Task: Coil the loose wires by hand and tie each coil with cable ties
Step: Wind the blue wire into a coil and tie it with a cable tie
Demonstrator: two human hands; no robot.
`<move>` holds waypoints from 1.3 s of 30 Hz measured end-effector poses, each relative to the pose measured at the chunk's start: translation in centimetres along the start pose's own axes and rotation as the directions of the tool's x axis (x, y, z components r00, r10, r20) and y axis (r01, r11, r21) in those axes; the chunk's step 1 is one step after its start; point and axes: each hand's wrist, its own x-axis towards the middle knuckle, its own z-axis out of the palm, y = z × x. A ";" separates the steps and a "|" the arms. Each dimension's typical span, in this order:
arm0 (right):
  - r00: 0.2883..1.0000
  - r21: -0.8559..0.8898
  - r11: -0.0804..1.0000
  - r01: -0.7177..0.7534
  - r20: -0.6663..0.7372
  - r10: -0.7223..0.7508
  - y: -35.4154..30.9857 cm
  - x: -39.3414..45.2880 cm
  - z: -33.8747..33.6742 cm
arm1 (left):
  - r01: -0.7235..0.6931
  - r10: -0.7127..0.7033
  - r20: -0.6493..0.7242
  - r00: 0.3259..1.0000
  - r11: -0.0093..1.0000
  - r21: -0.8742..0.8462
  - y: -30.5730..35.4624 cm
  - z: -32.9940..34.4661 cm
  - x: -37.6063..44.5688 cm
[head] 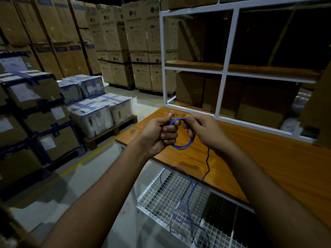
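Note:
A blue wire (184,145) forms a small coil of a few loops above the wooden tabletop (268,158). My left hand (159,135) grips the coil's left side in a closed fist, and a short dark wire end sticks up above it. My right hand (202,131) pinches the top right of the coil with curled fingers. From the coil a loose tail of wire (191,187) drops over the table's front edge and hangs in slack loops in front of a wire mesh shelf (170,199). No cable tie is visible.
A white-framed shelf unit (225,68) holding cardboard boxes stands at the back of the table. Wrapped cartons on a pallet (100,111) and tall stacks of boxes (125,42) fill the left side. A grey floor aisle with a yellow line (89,154) runs between.

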 end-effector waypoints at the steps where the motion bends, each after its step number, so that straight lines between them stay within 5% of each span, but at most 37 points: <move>1: 0.998 0.108 0.993 -0.056 0.022 0.054 -0.2 -0.1 0.1 | 0.006 -0.006 0.006 1.000 1.000 0.003 -0.1 -0.2 -0.1; 6: 0.979 0.305 0.931 -0.200 0.103 0.177 -0.1 -0.3 0.2 | 0.025 -0.026 -0.014 1.000 0.999 -0.030 -0.8 -0.4 0.1; 12: 0.901 0.442 0.808 -0.389 0.364 0.235 6.1 -2.7 -0.1 | -0.016 0.011 -0.023 1.000 0.978 -0.210 -0.1 -1.3 0.2; 17: 0.838 0.570 0.623 -0.535 0.263 0.479 9.5 -5.3 3.6 | -0.063 0.057 -0.044 0.997 0.986 -0.156 0.8 -2.0 0.8; 22: 0.871 0.388 0.787 -0.480 0.105 0.480 6.8 -6.0 7.5 | -0.095 0.080 -0.110 0.991 0.986 -0.137 -0.3 -1.4 2.1; 25: 0.947 -0.085 0.943 -0.321 -0.030 0.320 4.2 -6.0 7.3 | -0.129 0.113 -0.142 0.983 0.986 -0.103 -0.6 -1.3 2.8; 27: 0.977 -0.450 0.880 -0.152 0.068 0.203 2.1 -6.0 6.3 | -0.141 0.129 -0.171 0.977 0.988 -0.056 -0.8 -1.4 3.1; 29: 0.970 -0.631 0.775 0.049 0.214 0.114 0.1 -5.9 5.1 | -0.139 0.133 -0.199 0.971 0.990 -0.013 -1.1 -1.5 3.3; 34: 0.900 -0.704 0.587 0.399 0.179 -0.397 -2.5 -5.3 2.1 | -0.148 0.157 -0.238 0.959 0.987 0.055 -2.3 -1.1 3.4; 36: 0.876 -0.712 0.605 0.356 0.029 -0.481 -1.6 -4.9 1.5 | -0.139 0.160 -0.212 0.964 0.984 0.110 -2.7 -0.7 3.3; 39: 0.905 -0.698 0.698 0.160 -0.180 -0.387 -0.1 -3.6 0.9 | -0.098 0.122 -0.166 0.979 0.984 0.147 -2.8 -0.2 2.9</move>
